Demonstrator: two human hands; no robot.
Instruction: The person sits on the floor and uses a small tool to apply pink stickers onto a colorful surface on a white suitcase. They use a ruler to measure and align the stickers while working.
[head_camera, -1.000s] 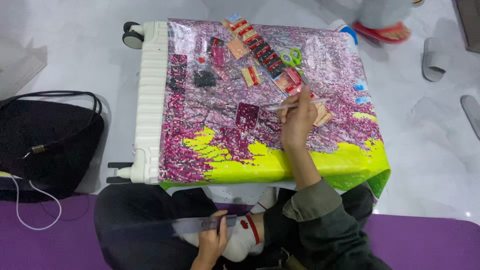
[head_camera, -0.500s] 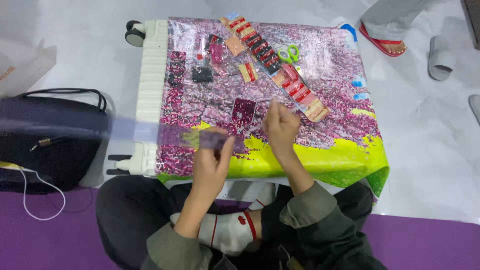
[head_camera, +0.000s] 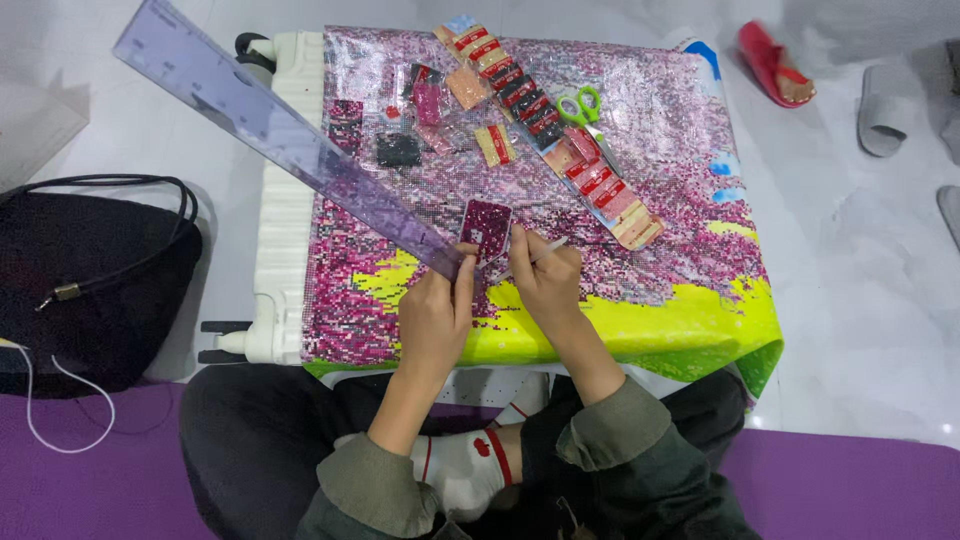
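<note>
Off to the left there's a black bag (head_camera: 85, 285) on the floor with a white cable (head_camera: 55, 425) trailing onto the purple mat (head_camera: 90, 480). Green-handled scissors (head_camera: 583, 108) sit up top near a diagonal strip of red and pink packets (head_camera: 555, 125). A red slipper (head_camera: 772, 62) and a grey slipper (head_camera: 885, 120) lie on the pale floor at the upper right, well apart from the white suitcase (head_camera: 285, 200).

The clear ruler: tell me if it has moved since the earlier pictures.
Yes. The clear ruler, held in the left hand, has swung up from over the lap; it now slants across the white suitcase's edge toward the upper left.
</note>
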